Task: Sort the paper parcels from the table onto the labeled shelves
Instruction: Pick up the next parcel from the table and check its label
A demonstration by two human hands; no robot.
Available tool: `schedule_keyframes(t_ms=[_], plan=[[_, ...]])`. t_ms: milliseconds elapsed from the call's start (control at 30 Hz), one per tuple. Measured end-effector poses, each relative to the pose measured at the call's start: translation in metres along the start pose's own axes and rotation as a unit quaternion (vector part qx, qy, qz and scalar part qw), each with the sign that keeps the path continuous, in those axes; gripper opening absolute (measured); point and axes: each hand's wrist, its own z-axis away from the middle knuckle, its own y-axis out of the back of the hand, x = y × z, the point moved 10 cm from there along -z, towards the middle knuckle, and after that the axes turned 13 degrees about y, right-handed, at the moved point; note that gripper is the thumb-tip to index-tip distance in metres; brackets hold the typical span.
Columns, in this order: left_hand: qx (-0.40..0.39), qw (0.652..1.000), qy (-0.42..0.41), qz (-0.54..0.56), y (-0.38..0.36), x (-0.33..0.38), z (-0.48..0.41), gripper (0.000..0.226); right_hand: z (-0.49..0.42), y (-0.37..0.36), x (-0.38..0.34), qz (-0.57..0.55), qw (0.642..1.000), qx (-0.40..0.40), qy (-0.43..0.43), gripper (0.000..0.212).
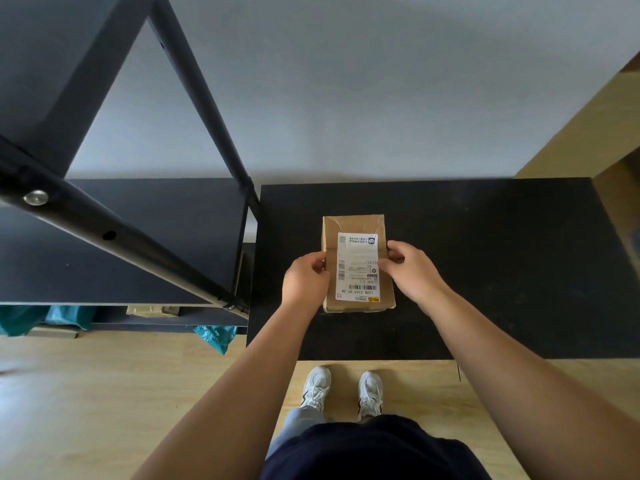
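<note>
A brown paper parcel (356, 225) with a white shipping label lies on the black table (485, 254), near its middle. My left hand (304, 280) grips the parcel's left edge. My right hand (412, 268) grips its right edge, thumb on the label. The label's print is upside down from my side. The black shelf unit (138, 237) stands to the left of the table, with its upper frame close to the camera.
Teal bags (214, 336) and a small box lie on the lower shelf levels at the left. A wooden panel (588, 109) rises at the far right. A grey wall is behind the table. My feet stand on wood floor at the table's front edge.
</note>
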Motion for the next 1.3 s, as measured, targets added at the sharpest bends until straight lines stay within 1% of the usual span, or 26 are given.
schedule_keyframes(t_ms=[100, 167, 267, 367, 433, 533, 667, 733, 833, 933, 1000, 1100, 1200, 1300], plan=[[0.007, 0.999, -0.025, -0.021, 0.002, 0.004, -0.001, 0.028, 0.005, -0.002, 0.008, 0.012, 1.0, -0.005, -0.014, 0.058], [0.02, 0.998, -0.046, -0.041, 0.003, 0.007, -0.002, 0.028, 0.01, -0.009, 0.015, 0.026, 0.999, -0.019, -0.021, 0.058], [0.032, 0.993, -0.068, -0.086, 0.002, 0.012, -0.004, 0.041, 0.02, -0.023, 0.023, 0.053, 0.997, -0.054, -0.018, 0.057], [0.03, 0.985, -0.097, -0.138, 0.0, 0.021, -0.002, 0.055, 0.023, -0.028, 0.025, 0.069, 0.996, -0.057, -0.008, 0.064], [0.027, 0.969, -0.131, -0.206, -0.005, 0.029, 0.0, 0.063, 0.021, -0.028, 0.024, 0.068, 0.996, -0.056, -0.001, 0.067], [0.023, 0.933, -0.159, -0.323, -0.011, 0.032, -0.001, 0.075, 0.015, -0.026, 0.02, 0.081, 0.995, -0.064, 0.012, 0.075], [0.038, 0.885, -0.2, -0.419, -0.012, 0.036, -0.002, 0.071, 0.005, -0.02, 0.014, 0.126, 0.987, -0.092, 0.023, 0.082], [0.036, 0.876, -0.203, -0.437, -0.012, 0.033, -0.007, 0.069, 0.001, -0.015, 0.014, 0.15, 0.984, -0.099, 0.021, 0.083], [0.036, 0.877, -0.189, -0.441, -0.012, 0.023, -0.011, 0.07, -0.003, -0.009, 0.009, 0.184, 0.978, -0.091, 0.036, 0.08], [0.06, 0.883, -0.176, -0.431, -0.011, 0.019, -0.007, 0.07, -0.002, 0.002, 0.005, 0.214, 0.975, -0.036, 0.049, 0.071], [0.076, 0.889, -0.17, -0.419, -0.01, 0.02, -0.002, 0.066, 0.003, 0.01, 0.01, 0.199, 0.979, 0.01, 0.033, 0.067], [0.086, 0.898, -0.159, -0.402, -0.009, 0.023, 0.002, 0.059, 0.01, 0.018, 0.019, 0.163, 0.985, 0.054, 0.0, 0.071], [0.081, 0.914, -0.134, -0.374, -0.01, 0.024, 0.003, 0.053, 0.015, 0.021, 0.027, 0.139, 0.987, 0.068, -0.038, 0.074], [0.089, 0.915, -0.139, -0.367, -0.016, 0.029, 0.007, 0.042, 0.018, 0.017, 0.033, 0.123, 0.988, 0.066, -0.07, 0.072]])
